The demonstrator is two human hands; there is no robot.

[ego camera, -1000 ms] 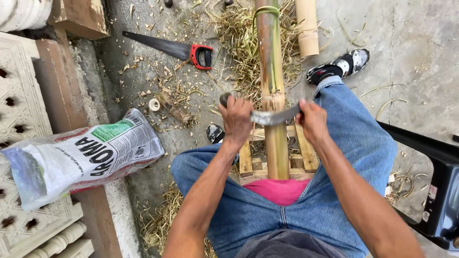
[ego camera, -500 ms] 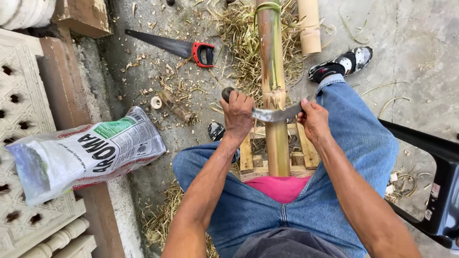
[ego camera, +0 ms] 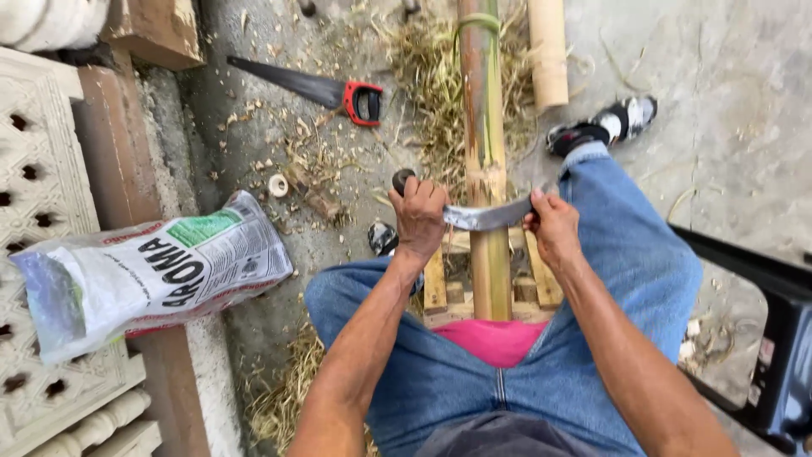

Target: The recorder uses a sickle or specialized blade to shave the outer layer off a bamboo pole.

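Observation:
A long bamboo pole (ego camera: 482, 127), green and yellow, lies lengthwise between my knees on a small wooden stand (ego camera: 440, 283). A curved metal blade (ego camera: 486, 216) rests across the pole. My left hand (ego camera: 420, 216) grips the blade's dark handle end on the pole's left. My right hand (ego camera: 551, 224) grips the blade's other end on the right. Both arms reach forward over my blue jeans.
A hand saw (ego camera: 317, 89) with a red and black handle lies on the concrete at upper left. A printed plastic sack (ego camera: 144, 271) leans at the left by carved white blocks (ego camera: 38, 169). A second pale bamboo piece (ego camera: 548, 51) lies beside the pole. Shavings litter the ground. A black chair (ego camera: 778, 338) stands right.
Both hands and the blade have slid forward along the pole, away from my body. The view has shifted slightly.

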